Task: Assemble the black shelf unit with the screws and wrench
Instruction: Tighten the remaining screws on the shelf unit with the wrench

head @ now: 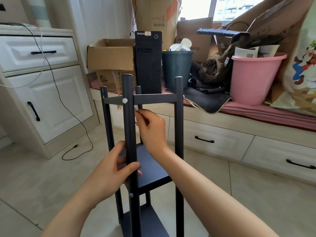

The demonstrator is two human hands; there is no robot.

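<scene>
Black shelf unit [153, 98], standing upright on the tiled floor, close in front of the person.

Head view:
- Four round posts up, top shelf seated near their upper ends, middle shelf [150, 166] and a lower one visible below.
- Near-left post [130, 134] shows a silver screw [124, 100] at top-shelf level and a second one [131, 195] under the middle shelf.
- Left hand [109, 170] wraps the near-left post at middle-shelf height, thumb across the front. Likely bracing the frame so it does not twist while the other hand works.
- Right hand [150, 127] reaches between the posts just below the top shelf, fingers curled and pinching something small and pale beside the near-left post. Wrench or a screw — cannot tell which; a thin dark tip pokes out below the fingers.
- Judgement: fastening at the top shelf joint, assembly looks far along.

Surroundings: window bench [222, 117] behind the unit carries a computer tower [148, 62], cardboard boxes, dark bin [177, 69], pink bucket [253, 77]. White cabinet [39, 82] to the left, a black cable trailing over the floor.
</scene>
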